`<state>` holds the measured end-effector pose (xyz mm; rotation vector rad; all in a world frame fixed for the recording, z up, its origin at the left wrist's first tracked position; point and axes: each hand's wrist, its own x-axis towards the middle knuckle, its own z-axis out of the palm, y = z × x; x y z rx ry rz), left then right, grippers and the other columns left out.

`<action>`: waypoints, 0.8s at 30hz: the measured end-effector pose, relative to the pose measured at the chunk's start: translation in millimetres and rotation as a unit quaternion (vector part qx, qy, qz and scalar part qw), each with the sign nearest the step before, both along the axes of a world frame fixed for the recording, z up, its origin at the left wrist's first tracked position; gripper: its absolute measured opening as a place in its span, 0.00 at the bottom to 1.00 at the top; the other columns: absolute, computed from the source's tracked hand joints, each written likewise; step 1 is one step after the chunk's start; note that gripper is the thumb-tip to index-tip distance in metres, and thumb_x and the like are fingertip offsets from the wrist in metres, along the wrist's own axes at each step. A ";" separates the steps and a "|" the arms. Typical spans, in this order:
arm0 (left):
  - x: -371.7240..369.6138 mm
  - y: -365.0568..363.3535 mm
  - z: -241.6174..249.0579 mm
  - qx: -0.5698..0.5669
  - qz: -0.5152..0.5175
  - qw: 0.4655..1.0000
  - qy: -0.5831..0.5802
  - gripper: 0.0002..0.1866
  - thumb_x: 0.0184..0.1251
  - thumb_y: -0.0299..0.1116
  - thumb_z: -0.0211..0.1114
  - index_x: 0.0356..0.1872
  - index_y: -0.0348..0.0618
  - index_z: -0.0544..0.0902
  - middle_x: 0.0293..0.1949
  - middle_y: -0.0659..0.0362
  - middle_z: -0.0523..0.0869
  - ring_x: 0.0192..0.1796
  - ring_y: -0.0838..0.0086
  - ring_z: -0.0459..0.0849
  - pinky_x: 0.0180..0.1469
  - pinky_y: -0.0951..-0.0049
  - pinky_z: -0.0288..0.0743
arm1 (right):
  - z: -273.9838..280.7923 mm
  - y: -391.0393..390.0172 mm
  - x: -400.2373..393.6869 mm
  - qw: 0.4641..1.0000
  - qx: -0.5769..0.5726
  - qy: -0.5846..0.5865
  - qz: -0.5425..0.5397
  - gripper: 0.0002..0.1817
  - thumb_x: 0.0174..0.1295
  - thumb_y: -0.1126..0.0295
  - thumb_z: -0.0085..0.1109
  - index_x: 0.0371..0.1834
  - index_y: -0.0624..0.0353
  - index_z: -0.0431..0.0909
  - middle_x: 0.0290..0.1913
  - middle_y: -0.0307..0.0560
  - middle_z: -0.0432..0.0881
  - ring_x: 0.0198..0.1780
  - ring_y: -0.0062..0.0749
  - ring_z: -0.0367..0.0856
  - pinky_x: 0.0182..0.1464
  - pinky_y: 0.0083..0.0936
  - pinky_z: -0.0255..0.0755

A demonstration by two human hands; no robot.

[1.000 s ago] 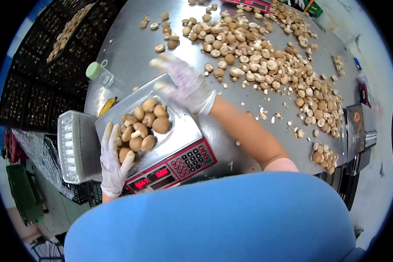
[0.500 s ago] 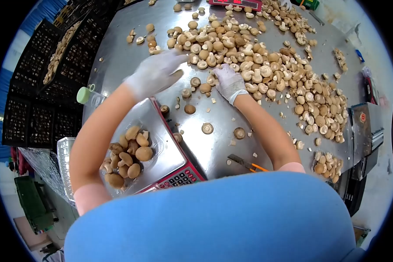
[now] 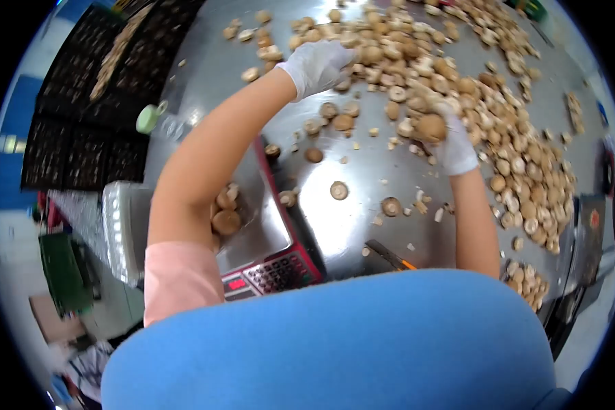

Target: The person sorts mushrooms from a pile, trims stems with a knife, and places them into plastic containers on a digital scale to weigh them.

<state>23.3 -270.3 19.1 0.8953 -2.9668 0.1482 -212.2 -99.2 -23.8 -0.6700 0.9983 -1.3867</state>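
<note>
My left hand (image 3: 318,68), in a whitish glove, reaches to the near-left edge of the mushroom pile (image 3: 458,85); its fingertips are among mushrooms and what they hold is hidden. My right hand (image 3: 454,140), gloved too, is closed round mushrooms (image 3: 430,127) at the near side of the pile. Loose mushrooms (image 3: 343,122) lie between the hands and the scale. On the red-edged scale (image 3: 260,232) at left are more mushrooms (image 3: 226,221), partly covered by my left arm.
Black crates (image 3: 82,89) stand at the left, one holding mushrooms. A green-lidded bottle (image 3: 147,119) lies near the table's left edge. Clear plastic trays (image 3: 119,232) are beside the scale. An orange-handled knife (image 3: 386,254) lies near my body. A small mushroom heap (image 3: 526,283) is at right.
My left hand has moved right and up to the pile. My right hand has moved right and now has mushrooms in its grasp. The whole view has shifted slightly.
</note>
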 end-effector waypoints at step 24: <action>306.1 298.2 47.0 0.122 0.250 0.892 0.356 0.14 0.73 0.36 0.66 0.53 0.39 0.86 0.47 0.56 0.85 0.49 0.69 0.83 0.55 0.69 0.76 | 77.8 16.7 302.2 0.667 -0.414 0.558 0.270 0.21 0.75 0.49 0.49 0.51 0.50 0.86 0.48 0.47 0.85 0.48 0.46 0.83 0.52 0.32 0.78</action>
